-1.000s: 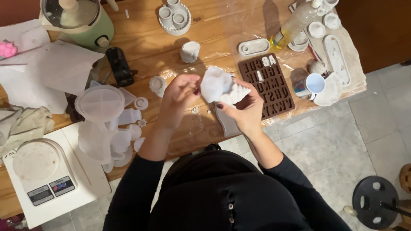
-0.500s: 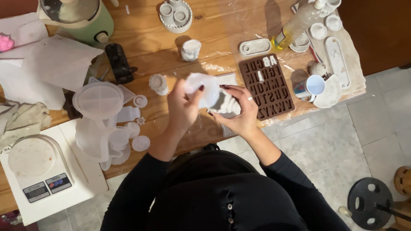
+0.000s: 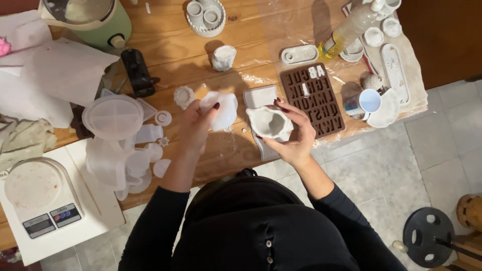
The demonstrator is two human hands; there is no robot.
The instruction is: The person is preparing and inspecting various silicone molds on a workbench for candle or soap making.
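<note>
My left hand point(image 3: 198, 123) holds a soft translucent white silicone mould point(image 3: 222, 109) above the wooden table point(image 3: 261, 40). My right hand point(image 3: 293, 133) cups a small white cast cup-shaped piece point(image 3: 268, 123), its hollow facing up. The two hands are apart, a short gap between mould and cast. A flat white tray point(image 3: 260, 96) lies under the right hand, and a brown letter mould point(image 3: 317, 100) lies just to the right of it.
A pile of clear moulds point(image 3: 118, 145) sits left of my hands, a white kitchen scale point(image 3: 37, 198) at the near left. Further off are a green kettle point(image 3: 93, 20), a black tool point(image 3: 136, 73), a small white cup point(image 3: 223, 57), a bottle point(image 3: 349, 32) and a blue-rimmed cup point(image 3: 366, 102).
The mould and the cast were pressed together between both hands. Now they are separated: the left hand has the mould, the right hand has the cast.
</note>
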